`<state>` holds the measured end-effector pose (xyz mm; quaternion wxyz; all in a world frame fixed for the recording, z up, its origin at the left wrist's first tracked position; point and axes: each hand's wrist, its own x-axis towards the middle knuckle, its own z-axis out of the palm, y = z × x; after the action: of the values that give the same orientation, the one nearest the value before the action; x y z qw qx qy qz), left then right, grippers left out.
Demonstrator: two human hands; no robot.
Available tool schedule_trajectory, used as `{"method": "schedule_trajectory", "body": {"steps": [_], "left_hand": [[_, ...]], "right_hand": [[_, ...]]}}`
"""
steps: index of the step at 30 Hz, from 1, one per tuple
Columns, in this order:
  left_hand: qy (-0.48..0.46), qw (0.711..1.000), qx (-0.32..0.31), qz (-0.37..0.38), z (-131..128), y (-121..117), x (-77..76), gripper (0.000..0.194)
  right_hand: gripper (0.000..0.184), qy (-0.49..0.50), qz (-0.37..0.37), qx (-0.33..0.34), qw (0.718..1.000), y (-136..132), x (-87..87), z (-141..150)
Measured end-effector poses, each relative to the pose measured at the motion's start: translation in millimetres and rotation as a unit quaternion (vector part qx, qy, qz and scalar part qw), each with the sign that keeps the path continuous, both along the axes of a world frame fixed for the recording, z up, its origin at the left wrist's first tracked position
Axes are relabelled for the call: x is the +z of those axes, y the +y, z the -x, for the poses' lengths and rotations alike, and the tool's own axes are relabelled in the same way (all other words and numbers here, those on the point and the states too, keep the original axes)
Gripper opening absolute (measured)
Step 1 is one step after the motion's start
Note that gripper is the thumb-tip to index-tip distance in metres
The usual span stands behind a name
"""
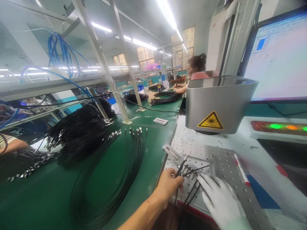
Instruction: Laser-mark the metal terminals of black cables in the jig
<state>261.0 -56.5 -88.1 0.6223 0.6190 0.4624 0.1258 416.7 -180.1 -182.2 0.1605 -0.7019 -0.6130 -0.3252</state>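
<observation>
My bare left hand (169, 185) is closed, thumb against fingers, around a slim black thing with a thin pale tip (182, 164); its kind is unclear. Beside it, a small metal fixture (190, 172) has several black cables lying across it. My right hand (220, 198), in a white glove, reaches in from the right. Its fingers are stretched, and the fingertips touch the cable ends at the fixture; the thumb lies apart, close to the black cables (192, 193) that run down toward me. The fixture sits on a perforated metal plate (223, 169).
A grey laser head (216, 105) with a warning sign overhangs the plate. A red-capped marker (242, 169) lies to the right. Left, the green table (153, 143) bears loose cables (134, 179) and a big black cable pile (79, 131). A co-worker (198, 68) sits beyond; another person's arm (11, 145) shows far left.
</observation>
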Motion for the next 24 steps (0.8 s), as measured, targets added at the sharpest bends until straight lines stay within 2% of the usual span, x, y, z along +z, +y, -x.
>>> {"method": "schedule_trajectory", "body": {"steps": [4, 7, 13, 15, 18, 21, 24], "left_hand": [[0.013, 0.998, 0.021, -0.062, -5.6, 4.1, -4.2, 0.008], [0.031, 0.994, 0.001, -0.102, -1.3, 8.3, -3.7, 0.016], [0.093, 0.960, -0.008, -0.263, 34.7, 6.6, 5.3, 0.029], [0.112, 0.954, -0.011, -0.278, 48.5, 4.3, 5.4, 0.032], [0.118, 0.968, -0.016, -0.222, 61.7, 0.6, 5.4, 0.030], [0.048, 0.996, -0.036, -0.064, 66.0, -0.2, 8.7, 0.023], [-0.046, 0.994, -0.071, 0.075, 68.6, 5.6, 13.5, 0.026]], "right_hand": [[0.034, 0.005, -0.004, 0.003, 1.000, 0.8, 0.1, 0.1], [0.035, 0.017, -0.009, 0.000, 1.000, 1.6, -0.1, -0.3], [0.033, 0.045, -0.013, -0.009, 0.999, 2.8, 0.1, -0.5], [0.034, 0.040, -0.007, -0.009, 0.999, 2.7, 0.3, -0.7], [0.035, 0.015, -0.006, -0.002, 1.000, 1.1, 0.5, -0.7], [0.035, 0.001, -0.022, 0.010, 1.000, -0.5, 0.7, 0.0], [0.035, 0.002, -0.039, 0.027, 0.999, 0.4, 0.2, 0.2]]}}
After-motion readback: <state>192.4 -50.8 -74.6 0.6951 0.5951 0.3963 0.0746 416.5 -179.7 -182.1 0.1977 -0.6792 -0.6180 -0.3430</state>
